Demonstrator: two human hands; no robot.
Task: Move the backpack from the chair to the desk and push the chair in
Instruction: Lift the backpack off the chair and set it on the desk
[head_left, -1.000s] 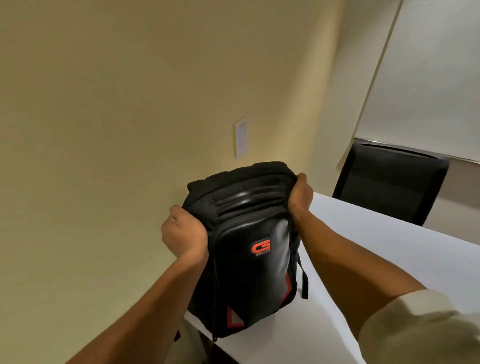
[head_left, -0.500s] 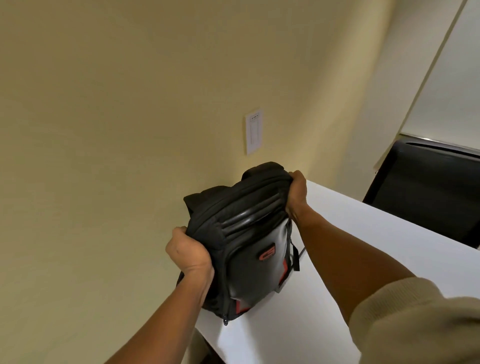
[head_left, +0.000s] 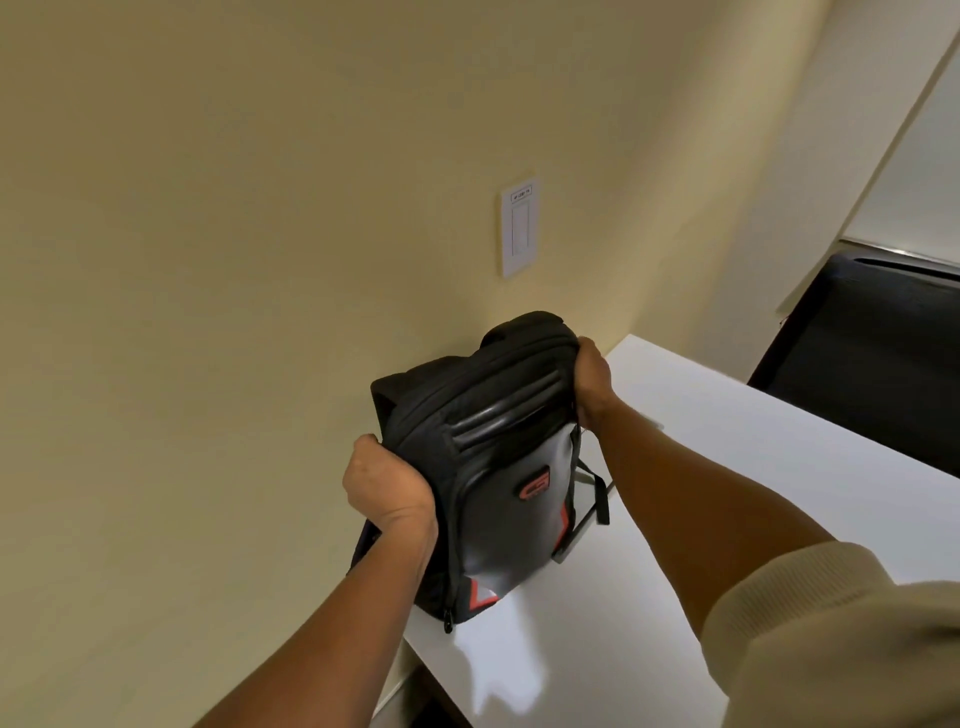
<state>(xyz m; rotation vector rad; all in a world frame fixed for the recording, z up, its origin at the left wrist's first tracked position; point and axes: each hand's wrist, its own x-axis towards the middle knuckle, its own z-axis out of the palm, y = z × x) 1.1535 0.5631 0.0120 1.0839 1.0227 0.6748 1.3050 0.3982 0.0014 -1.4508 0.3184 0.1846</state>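
A black backpack (head_left: 493, 467) with a red logo and red trim stands upright on the left end of the white desk (head_left: 701, 493), against the beige wall. My left hand (head_left: 387, 486) grips its upper left side. My right hand (head_left: 592, 379) grips its upper right corner. The bag's bottom rests at the desk's left edge. A black strap hangs from its right side onto the desk. The chair the bag came from is out of view.
A black chair back (head_left: 878, 374) stands behind the desk at the far right. A white wall plate (head_left: 518, 228) sits on the wall above the backpack. A white panel fills the upper right corner.
The backpack has moved away from me toward the wall and settled lower on the desk, both hands still gripping it. My view has swung left, so the black chair sits further right.
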